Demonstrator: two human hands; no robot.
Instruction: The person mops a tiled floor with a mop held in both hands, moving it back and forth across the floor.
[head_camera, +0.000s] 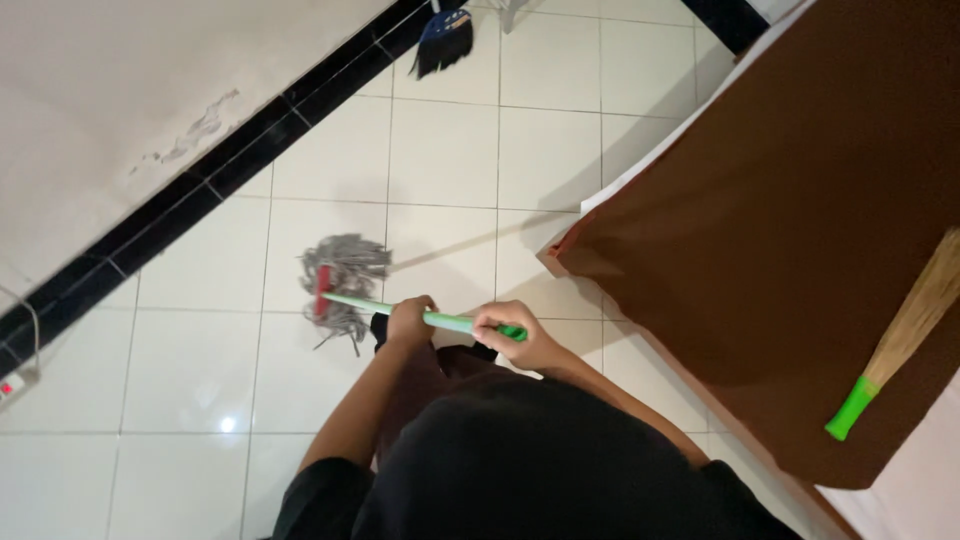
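I look straight down at a mop with a pale green handle (450, 322) and a grey string head (342, 282) on a red clamp, resting on the white tiled floor (200, 370). My left hand (410, 320) grips the handle nearer the head. My right hand (515, 332) grips it farther up, near the darker green end. The mop head lies about one tile from the wall. My dark shirt fills the bottom of the view and hides my feet.
A brown bed or mattress surface (790, 220) fills the right side, with a straw broom with a green grip (895, 345) lying on it. A blue broom head (445, 40) leans near the black skirting (200, 190). A power strip (12, 385) sits at the left edge.
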